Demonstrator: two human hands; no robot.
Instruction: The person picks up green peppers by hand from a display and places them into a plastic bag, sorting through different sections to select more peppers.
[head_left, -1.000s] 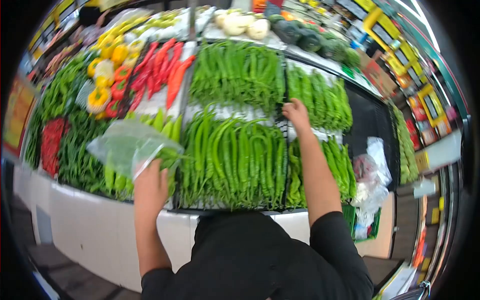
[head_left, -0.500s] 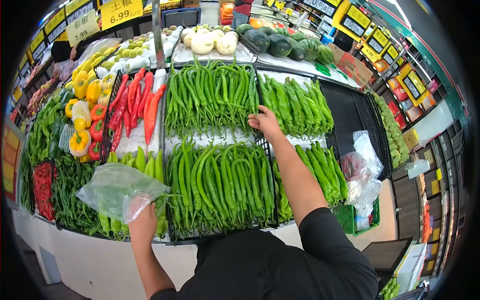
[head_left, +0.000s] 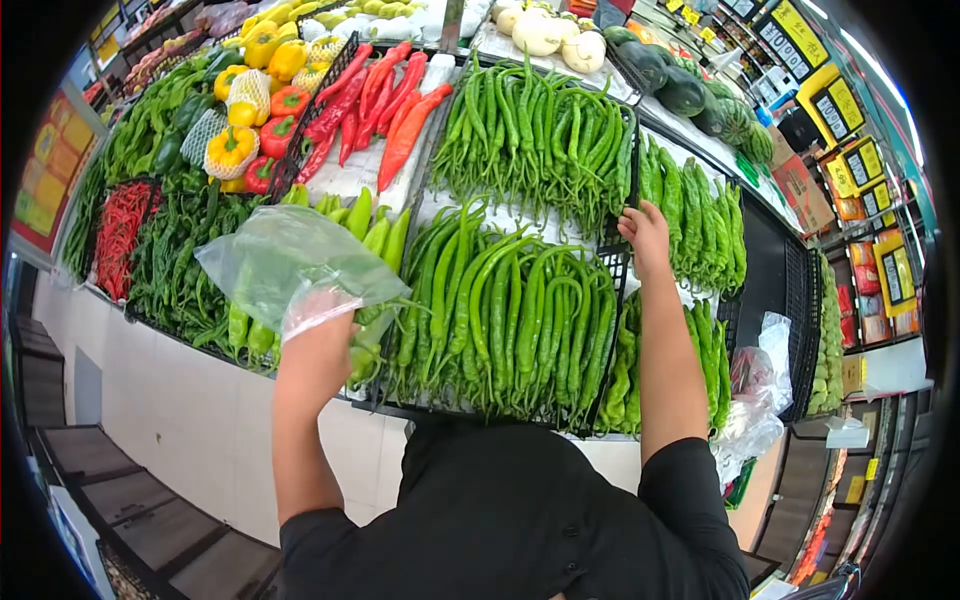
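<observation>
My left hand is closed around the gathered mouth of a clear plastic bag. The bag spreads over light green peppers, and thin green stems or tips show at its right side. My right hand is at the black crate edge between two pepper sections, fingers curled over it; no pepper is visible in them. Left of that hand lie long green chili peppers in a neat row. Below them is a second row of long green chili peppers. Wrinkled green peppers lie to its right.
Red long peppers, bell peppers and small red chilies fill the left side. White round melons and watermelons sit at the back. Filled plastic bags stand at the right, beside a black crate.
The view has swung left, so the display sits further right and lower-left floor shows. Both hands keep much the same places over the peppers; the left still holds the bag.
</observation>
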